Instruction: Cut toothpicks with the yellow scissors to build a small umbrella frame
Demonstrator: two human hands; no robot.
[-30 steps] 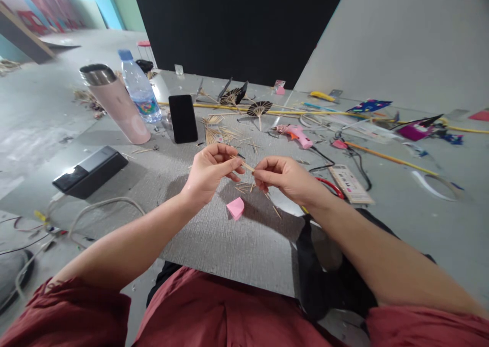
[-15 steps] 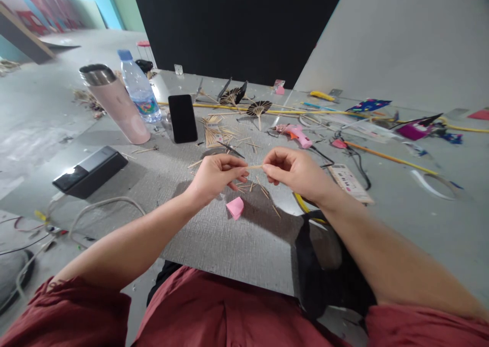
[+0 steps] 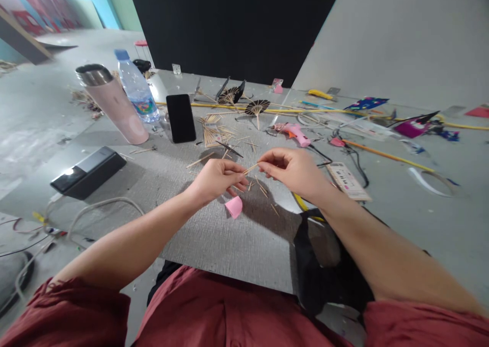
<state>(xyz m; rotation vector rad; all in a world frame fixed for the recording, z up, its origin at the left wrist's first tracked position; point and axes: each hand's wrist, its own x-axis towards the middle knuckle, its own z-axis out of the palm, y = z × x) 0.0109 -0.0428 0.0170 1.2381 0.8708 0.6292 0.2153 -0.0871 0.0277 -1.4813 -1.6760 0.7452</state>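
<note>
Pinching thin sticks (image 3: 251, 169) with left hand (image 3: 217, 178) and right hand (image 3: 293, 169), littered grey tabletop (image 3: 233, 247), black panel (image 3: 237, 26) behind

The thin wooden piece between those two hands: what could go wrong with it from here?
It might snap or slip, since the left hand and right hand pinch the thin wooden piece by the fingertips. If dropped, it could get mixed up with the loose sticks scattered around on the table.
</note>
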